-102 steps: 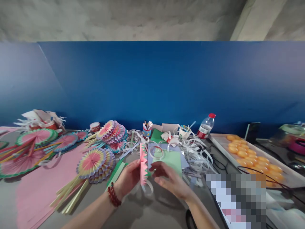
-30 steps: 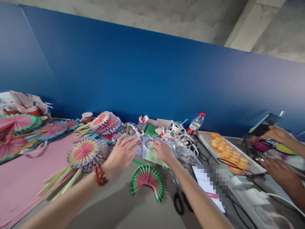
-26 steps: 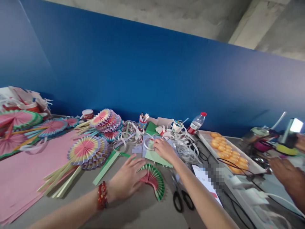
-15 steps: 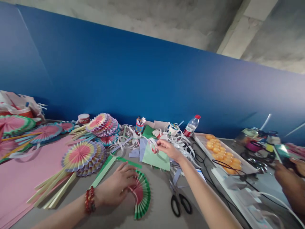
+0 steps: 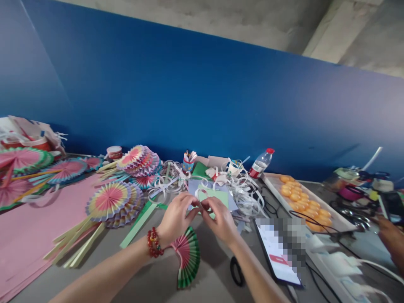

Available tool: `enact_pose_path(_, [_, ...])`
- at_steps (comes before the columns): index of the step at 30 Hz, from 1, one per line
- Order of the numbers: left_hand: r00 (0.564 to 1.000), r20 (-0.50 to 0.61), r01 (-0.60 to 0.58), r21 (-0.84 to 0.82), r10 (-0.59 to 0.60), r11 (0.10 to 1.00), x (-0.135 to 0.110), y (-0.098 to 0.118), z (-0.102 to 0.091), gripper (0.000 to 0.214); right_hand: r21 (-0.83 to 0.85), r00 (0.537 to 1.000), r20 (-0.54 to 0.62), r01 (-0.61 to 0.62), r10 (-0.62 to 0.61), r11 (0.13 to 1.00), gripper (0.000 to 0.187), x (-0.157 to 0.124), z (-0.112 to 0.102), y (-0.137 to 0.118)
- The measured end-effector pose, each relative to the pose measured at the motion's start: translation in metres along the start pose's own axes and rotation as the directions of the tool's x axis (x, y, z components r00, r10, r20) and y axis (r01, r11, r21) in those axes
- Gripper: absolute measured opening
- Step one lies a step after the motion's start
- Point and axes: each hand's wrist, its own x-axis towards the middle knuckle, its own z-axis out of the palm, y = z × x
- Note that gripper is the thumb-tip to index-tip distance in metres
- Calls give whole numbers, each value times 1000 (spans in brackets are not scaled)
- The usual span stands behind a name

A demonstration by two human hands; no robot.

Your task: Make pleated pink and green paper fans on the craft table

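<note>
My left hand [image 5: 175, 218] and my right hand [image 5: 221, 219] meet above the grey table, fingertips pinched together on a thin curled white paper strip [image 5: 200, 194]. My left wrist wears a red bead bracelet [image 5: 153, 243]. A half-open pleated paper fan [image 5: 188, 256], pink with a green rim, lies flat on the table just under my left wrist. Behind my hands lies a light green paper sheet [image 5: 217, 196].
Finished round paper fans [image 5: 114, 201] with stick handles lie left on pink paper [image 5: 28, 235]. A tangle of white strips [image 5: 246, 191], a pen cup [image 5: 188, 162] and a water bottle [image 5: 261, 161] stand behind. Scissors [image 5: 236, 272], a phone [image 5: 279, 252], and a tray of orange pieces [image 5: 299, 198] are right. Another person's hand [image 5: 391, 235] holds a phone.
My left hand left the small fan lying on the table and rose to meet my right hand, which drew back from the paper pile with a white strip. Both now pinch it.
</note>
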Motion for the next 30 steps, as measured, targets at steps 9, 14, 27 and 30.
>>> enact_pose_path(9, [974, 70, 227, -247, -217, 942, 2, -2, -11, 14, 391, 961, 228, -237, 156, 890, 14, -4, -9, 6])
enact_pose_path(14, [951, 108, 309, -362, -289, 879, 0, -2, -17, 17, 432, 940, 291, -295, 178, 852, 22, -7, -14, 9])
enact_pose_path(27, [963, 82, 270, -245, -257, 931, -6, 9, -25, 12, 439, 923, 212, -383, 321, 813, 22, -9, -12, 18])
enact_pose_path(30, [949, 113, 315, -261, -295, 912, -8, 6, -24, 10, 525, 916, 208, -400, 342, 751, 23, -11, -13, 17])
